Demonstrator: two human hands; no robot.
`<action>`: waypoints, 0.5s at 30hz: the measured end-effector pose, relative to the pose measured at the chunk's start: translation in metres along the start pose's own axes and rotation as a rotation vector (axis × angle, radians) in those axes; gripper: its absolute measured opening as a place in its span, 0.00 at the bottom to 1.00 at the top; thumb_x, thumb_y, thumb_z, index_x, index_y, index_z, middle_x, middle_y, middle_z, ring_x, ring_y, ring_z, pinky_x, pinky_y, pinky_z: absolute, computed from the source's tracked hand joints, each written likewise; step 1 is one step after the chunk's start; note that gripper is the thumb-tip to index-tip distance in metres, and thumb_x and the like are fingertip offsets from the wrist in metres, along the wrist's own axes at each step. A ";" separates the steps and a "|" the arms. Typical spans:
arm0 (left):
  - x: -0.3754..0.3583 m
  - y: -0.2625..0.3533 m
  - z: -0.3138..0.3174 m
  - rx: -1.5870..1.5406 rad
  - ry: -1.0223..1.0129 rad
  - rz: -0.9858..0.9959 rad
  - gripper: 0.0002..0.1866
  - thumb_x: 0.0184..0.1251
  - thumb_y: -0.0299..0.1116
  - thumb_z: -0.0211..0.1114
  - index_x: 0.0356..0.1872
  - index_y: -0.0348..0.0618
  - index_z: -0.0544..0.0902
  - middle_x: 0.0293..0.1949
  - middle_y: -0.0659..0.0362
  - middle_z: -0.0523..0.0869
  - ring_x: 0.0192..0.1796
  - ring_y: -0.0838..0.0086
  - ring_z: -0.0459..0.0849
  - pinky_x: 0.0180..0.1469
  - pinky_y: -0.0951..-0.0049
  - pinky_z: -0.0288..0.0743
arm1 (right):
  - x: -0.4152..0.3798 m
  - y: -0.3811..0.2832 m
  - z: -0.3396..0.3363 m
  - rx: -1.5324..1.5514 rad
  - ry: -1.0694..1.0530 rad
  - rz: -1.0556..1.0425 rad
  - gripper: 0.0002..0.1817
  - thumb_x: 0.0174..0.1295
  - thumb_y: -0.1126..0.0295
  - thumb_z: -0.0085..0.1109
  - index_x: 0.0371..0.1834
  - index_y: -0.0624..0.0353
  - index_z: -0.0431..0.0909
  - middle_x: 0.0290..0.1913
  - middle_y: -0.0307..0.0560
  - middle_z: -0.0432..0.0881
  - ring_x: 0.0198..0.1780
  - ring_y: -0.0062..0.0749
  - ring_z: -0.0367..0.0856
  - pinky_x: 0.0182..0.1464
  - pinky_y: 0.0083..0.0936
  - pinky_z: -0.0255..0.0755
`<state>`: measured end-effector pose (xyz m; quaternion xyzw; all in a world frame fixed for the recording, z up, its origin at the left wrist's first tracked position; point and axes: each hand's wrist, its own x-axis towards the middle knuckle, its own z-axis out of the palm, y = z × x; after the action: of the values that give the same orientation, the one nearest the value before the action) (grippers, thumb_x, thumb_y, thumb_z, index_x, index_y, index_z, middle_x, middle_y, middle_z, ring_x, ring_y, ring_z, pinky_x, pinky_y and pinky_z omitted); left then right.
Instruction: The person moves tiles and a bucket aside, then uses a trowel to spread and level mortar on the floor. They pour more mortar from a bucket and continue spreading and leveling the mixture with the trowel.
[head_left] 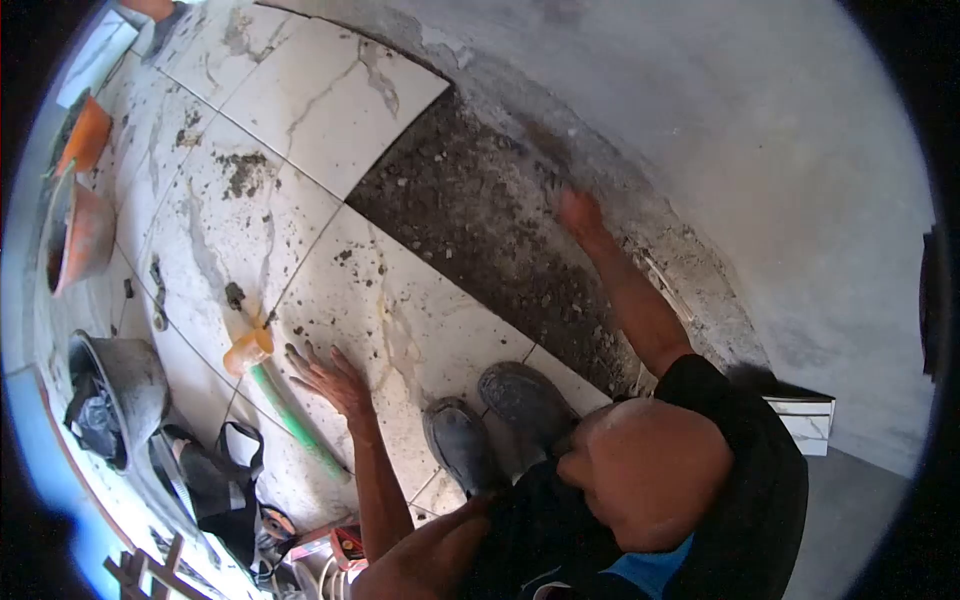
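My left hand (335, 383) rests on the marbled white floor tile (420, 300) with its fingers spread. Just beside it lies a mallet (295, 425) with a yellow-orange head and a green handle. My right hand (580, 212) is closed, low over the strip of rough dark mortar bed (465, 210) along the wall. A blurred greyish shape extends ahead of its fingers, but I cannot make out what it is. Crumbs of mortar are scattered over the tiles and the bare strip.
Orange buckets (88, 238) and a dark bucket (120, 390) stand at the left, near a black bag (225, 490). The grey wall (760, 160) borders the strip. Grey shoes (462, 440) stand on the tiles. A tile piece (805, 420) is at the right.
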<state>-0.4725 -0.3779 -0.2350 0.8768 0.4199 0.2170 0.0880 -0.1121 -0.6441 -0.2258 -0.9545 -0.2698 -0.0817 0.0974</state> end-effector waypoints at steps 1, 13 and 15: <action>0.002 0.003 0.001 -0.010 0.009 -0.013 0.24 0.65 0.39 0.50 0.57 0.37 0.60 0.64 0.44 0.53 0.67 0.53 0.51 0.64 0.42 0.37 | 0.002 0.001 -0.003 0.045 -0.168 0.139 0.18 0.57 0.57 0.54 0.29 0.64 0.67 0.18 0.56 0.73 0.20 0.43 0.75 0.23 0.37 0.68; 0.037 0.058 0.040 0.109 -0.172 -0.059 0.33 0.61 0.43 0.53 0.60 0.30 0.56 0.66 0.42 0.49 0.69 0.56 0.43 0.66 0.49 0.36 | -0.072 -0.008 -0.053 0.224 -0.215 0.339 0.23 0.62 0.51 0.43 0.39 0.65 0.71 0.31 0.58 0.77 0.36 0.47 0.78 0.39 0.41 0.71; 0.060 0.081 0.068 0.093 -0.109 0.015 0.37 0.61 0.50 0.52 0.62 0.30 0.54 0.66 0.44 0.48 0.69 0.55 0.43 0.66 0.50 0.35 | -0.128 0.025 -0.005 0.042 0.262 0.123 0.26 0.62 0.48 0.41 0.37 0.65 0.71 0.25 0.54 0.76 0.30 0.42 0.78 0.35 0.40 0.70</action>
<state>-0.3519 -0.3803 -0.2502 0.8935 0.4176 0.1500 0.0684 -0.2072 -0.7299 -0.2508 -0.9480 -0.1975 -0.1940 0.1567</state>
